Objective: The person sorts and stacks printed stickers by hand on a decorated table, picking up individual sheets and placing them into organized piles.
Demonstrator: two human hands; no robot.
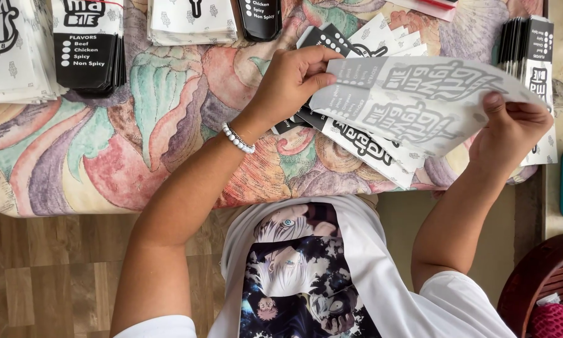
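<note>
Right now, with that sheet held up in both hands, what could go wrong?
1. The sheet is pinched only at its ends by the left hand and right hand; it curves between them and might crease.
2. The loose fanned sheets lie directly under it at the table edge; a brush could push some off.
</note>
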